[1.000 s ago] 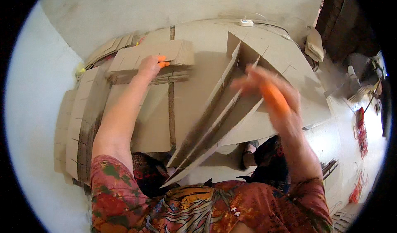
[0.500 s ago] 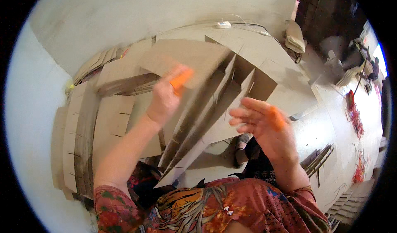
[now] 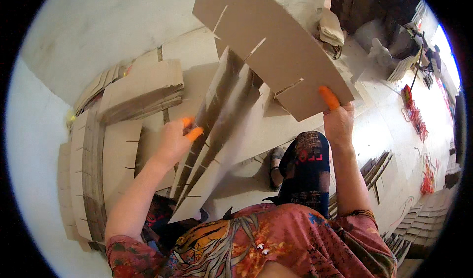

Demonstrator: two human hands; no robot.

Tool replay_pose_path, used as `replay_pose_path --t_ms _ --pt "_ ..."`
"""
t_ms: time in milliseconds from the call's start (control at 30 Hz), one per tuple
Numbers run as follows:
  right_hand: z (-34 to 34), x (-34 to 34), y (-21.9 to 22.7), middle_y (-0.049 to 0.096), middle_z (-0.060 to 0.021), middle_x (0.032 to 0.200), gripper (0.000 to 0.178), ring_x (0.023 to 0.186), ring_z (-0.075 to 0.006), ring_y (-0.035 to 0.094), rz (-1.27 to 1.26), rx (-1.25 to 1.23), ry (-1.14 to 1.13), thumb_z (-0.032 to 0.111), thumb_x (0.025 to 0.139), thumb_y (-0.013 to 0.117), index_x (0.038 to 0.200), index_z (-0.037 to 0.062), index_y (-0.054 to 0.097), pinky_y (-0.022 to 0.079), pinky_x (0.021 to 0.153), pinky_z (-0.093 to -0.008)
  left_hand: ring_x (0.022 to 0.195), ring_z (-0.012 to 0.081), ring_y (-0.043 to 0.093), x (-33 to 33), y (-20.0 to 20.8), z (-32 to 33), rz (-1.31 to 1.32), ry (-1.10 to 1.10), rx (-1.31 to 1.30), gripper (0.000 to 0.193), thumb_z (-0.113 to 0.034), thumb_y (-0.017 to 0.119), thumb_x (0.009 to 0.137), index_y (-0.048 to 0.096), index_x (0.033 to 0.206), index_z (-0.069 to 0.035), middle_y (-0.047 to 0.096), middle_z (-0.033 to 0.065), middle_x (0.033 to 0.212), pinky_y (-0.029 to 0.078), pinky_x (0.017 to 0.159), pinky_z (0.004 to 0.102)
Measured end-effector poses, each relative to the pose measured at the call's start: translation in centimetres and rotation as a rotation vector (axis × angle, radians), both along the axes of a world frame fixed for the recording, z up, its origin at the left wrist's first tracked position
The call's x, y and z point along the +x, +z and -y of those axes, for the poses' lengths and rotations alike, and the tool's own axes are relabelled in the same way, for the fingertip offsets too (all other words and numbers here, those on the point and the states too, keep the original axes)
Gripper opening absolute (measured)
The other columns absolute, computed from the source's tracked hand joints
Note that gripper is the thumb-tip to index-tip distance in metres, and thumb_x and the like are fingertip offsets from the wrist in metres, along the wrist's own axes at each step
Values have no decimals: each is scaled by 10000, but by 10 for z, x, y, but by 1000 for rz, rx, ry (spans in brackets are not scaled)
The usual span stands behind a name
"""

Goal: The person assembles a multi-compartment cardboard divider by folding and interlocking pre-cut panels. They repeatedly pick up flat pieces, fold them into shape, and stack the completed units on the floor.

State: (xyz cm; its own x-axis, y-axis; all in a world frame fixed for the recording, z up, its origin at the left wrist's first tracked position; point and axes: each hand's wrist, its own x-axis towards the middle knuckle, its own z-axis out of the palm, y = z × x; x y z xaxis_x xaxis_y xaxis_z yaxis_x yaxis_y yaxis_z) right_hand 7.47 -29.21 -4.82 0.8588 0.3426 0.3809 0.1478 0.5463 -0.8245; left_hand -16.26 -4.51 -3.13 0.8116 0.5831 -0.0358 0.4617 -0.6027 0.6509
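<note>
A flat brown cardboard sheet with several slots cut in one edge (image 3: 268,46) is raised at the upper right, and my right hand (image 3: 341,122) grips its lower right corner. An orange cover is on that thumb. Long slotted cardboard dividers (image 3: 221,147) stand on edge in front of me, running slantwise from near my lap toward the far side. My left hand (image 3: 173,139), with orange covers on thumb and finger, is closed on the left divider's upper edge. Some of its fingertips are hidden behind the cardboard. The raised sheet hides the dividers' far right part.
A stack of cardboard sheets (image 3: 143,88) lies beyond my left hand, with more slotted sheets (image 3: 91,174) along the left wall. Red string bundles (image 3: 416,118) lie on the floor at right. More slotted cardboard (image 3: 377,172) is beside my right arm. My knee (image 3: 305,164) is between my arms.
My right hand, empty before, has moved up and away and now holds a slotted cardboard sheet. My left hand has come down and nearer, onto the divider's edge.
</note>
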Motion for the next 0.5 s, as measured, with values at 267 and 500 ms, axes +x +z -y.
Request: replay_pose_path --t_ms 267,500 --pt "3 11 -2 661 -2 918 179 854 -106 574 116 -142 -14 48 800 667 978 38 680 447 782 -261 772 256 655 -62 -8 -16 17 -28 228 255 -87 610 809 631 1037 26 647 224 904 483 711 311" --pt "10 22 -12 665 -16 931 203 882 -107 580 224 -614 17 42 797 646 998 24 665 451 807 -275 603 216 590 -75 -15 -26 88 38 261 222 -43 610 808 647 1016 24 643 239 809 465 601 307"
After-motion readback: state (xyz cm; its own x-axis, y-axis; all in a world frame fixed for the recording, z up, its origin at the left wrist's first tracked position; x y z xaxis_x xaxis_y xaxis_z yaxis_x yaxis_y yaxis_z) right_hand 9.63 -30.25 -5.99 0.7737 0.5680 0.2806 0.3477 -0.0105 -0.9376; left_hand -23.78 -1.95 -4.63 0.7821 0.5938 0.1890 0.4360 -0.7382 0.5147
